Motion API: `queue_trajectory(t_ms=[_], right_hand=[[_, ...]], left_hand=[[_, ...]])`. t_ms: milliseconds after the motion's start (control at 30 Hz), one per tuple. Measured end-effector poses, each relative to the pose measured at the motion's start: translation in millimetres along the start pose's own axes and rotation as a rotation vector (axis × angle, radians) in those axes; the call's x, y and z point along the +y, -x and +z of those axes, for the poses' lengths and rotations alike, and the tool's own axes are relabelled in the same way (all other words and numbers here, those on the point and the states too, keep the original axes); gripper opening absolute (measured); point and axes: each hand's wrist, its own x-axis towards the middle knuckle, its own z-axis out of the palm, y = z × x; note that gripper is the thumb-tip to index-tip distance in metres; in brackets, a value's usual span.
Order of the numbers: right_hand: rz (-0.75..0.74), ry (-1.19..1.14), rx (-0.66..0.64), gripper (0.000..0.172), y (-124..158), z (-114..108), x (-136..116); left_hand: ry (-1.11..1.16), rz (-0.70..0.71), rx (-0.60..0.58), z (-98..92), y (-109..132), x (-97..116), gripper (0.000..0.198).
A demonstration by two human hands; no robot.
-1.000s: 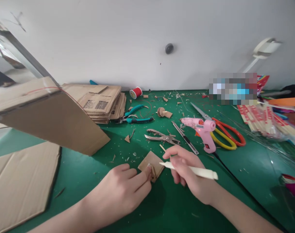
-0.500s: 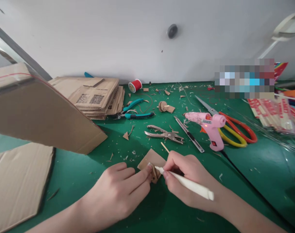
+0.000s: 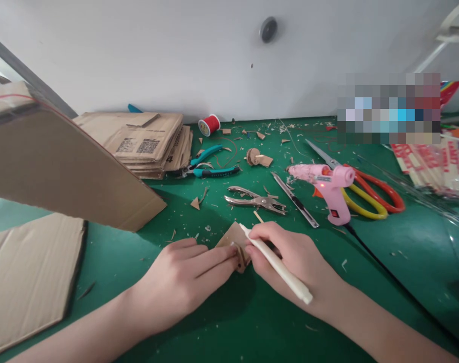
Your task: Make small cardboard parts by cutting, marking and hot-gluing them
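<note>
Left hand (image 3: 186, 275) at 8 o'clock, cannot tell whether pinching, touches the cardboard square (image 3: 227, 238) on the tabletop (image 3: 221, 333); white pen (image 3: 276, 263), tip near the square's 12 o'clock corner, is pinched by right hand (image 3: 294, 252) at 3 o'clock.

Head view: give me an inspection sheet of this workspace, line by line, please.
Surface: green tabletop, littered with cardboard scraps.
Work pieces: small cardboard square and white pen.
Clutter: pliers, hole punch, utility knife, pink glue gun and scissors beyond the hands.
Left hand: fingertips on the square.
Right hand: grips the pen, tip near the square's far corner; contact unclear.
Cables: black cord runs from the glue gun toward lower right.
Surroundings: pale wall behind; other people: nothing seen.
</note>
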Motion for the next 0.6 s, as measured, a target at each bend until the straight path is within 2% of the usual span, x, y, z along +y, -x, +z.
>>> queue_trajectory(t_ms=[333, 600], right_hand=[[-0.005, 0.008, -0.021, 0.004, -1.4, -0.6, -0.3], [0.018, -0.03, -0.038, 0.006, -0.3, 1.0, 2.4]], left_hand=[[0.177, -0.085, -0.004, 6.5, 4.4, -4.2, 0.022], [0.17, -0.096, 0.049, 8.2, 6.2, -4.8, 0.019]])
